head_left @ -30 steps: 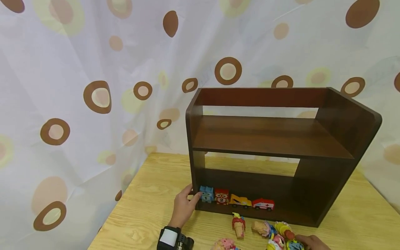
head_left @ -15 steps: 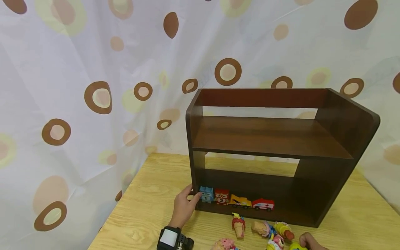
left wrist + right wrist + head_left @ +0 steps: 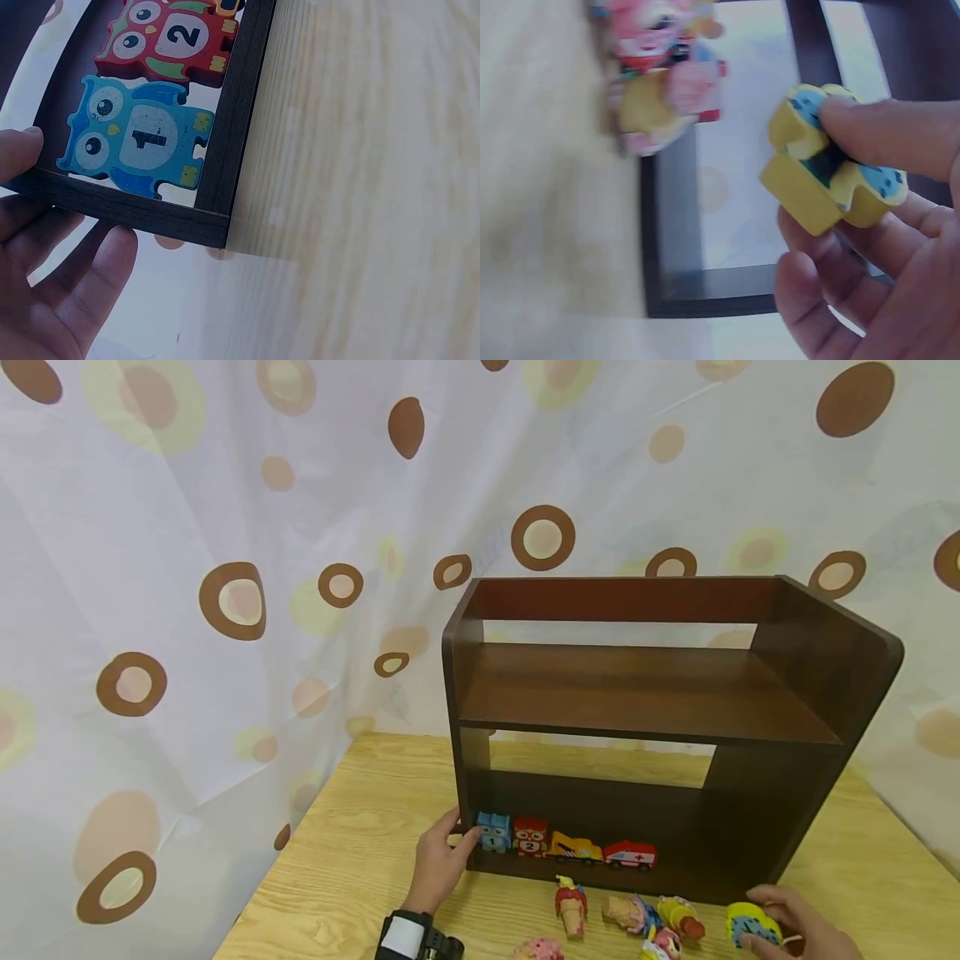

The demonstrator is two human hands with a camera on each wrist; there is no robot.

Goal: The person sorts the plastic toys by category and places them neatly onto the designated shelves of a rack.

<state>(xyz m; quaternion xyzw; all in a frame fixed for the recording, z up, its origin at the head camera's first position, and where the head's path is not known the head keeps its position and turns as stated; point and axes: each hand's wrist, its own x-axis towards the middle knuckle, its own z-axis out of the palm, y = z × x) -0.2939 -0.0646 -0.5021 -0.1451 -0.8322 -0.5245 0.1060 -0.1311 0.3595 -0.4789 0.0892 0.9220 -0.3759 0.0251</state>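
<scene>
Behind everything, a pale curtain (image 3: 225, 527) dotted with brown rings. Below it, a light wooden desk (image 3: 352, 877). Standing on the desk, a dark brown shelf unit (image 3: 645, 693) with a bare upper board and a low bottom board. Lined up on that bottom board from its left end: blue owl block (image 3: 493, 832) numbered 1, red owl block (image 3: 530, 837) numbered 2, yellow truck (image 3: 573, 848), red-and-white ambulance (image 3: 628, 855). Lying on the desk just in front of the shelf, a row of small figures: ice-cream cone toy (image 3: 572, 906), a second cone toy (image 3: 628, 912), a yellow-and-red doll (image 3: 681, 917), a pink toy (image 3: 538, 950) at the lower edge.

Left hand (image 3: 442, 860) at the shelf's lower left corner, grip closed around the corner post, thumb tip just beside the blue owl block (image 3: 135, 142), other fingers (image 3: 82, 300) wrapped round the outside of the frame.

Right hand (image 3: 798, 927) near the shelf's right front corner, just above the desk, grip pinching a yellow block (image 3: 752, 925) with a blue spotted face; from the right wrist view, thumb pressed on the blue face of the block (image 3: 832, 180), fingers (image 3: 840, 300) curled beneath it, held clear of the desk, apart from the figures
</scene>
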